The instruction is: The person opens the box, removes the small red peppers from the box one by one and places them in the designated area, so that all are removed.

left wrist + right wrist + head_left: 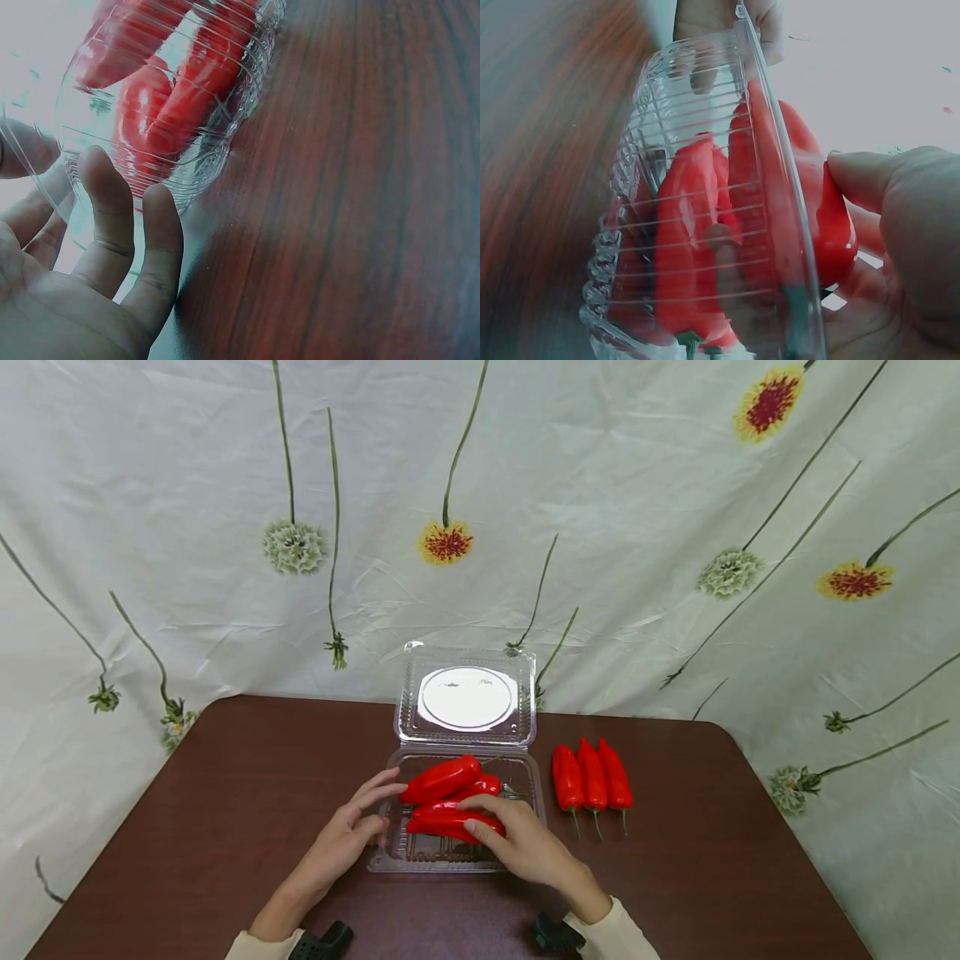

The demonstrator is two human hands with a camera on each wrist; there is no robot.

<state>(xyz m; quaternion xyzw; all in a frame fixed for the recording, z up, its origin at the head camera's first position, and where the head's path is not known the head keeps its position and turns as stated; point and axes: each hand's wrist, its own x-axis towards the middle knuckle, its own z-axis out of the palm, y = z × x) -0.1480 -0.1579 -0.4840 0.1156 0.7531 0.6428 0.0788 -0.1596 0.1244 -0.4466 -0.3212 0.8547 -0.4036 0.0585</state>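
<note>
A clear plastic clamshell box (420, 865) stands open on the table, with several red chili peppers (442, 779) lying stacked across its base. Over the near right part of the box, my right hand (528, 843) holds the nearest pepper (453, 827) between thumb and fingers; the right wrist view shows this pepper (825, 217) raised at the rim, above others inside. My left hand (348, 835) is at the box's left side, fingers mostly extended and touching its wall, with fingertips by the far pepper's end. The left wrist view shows its fingers (112, 217) against the ribbed plastic.
Three more red peppers (592, 777) lie side by side on the dark brown table (697, 860), right of the box. The transparent lid (408, 693) leans up at the back, near a white flower-printed cloth (600, 485) hanging behind the table.
</note>
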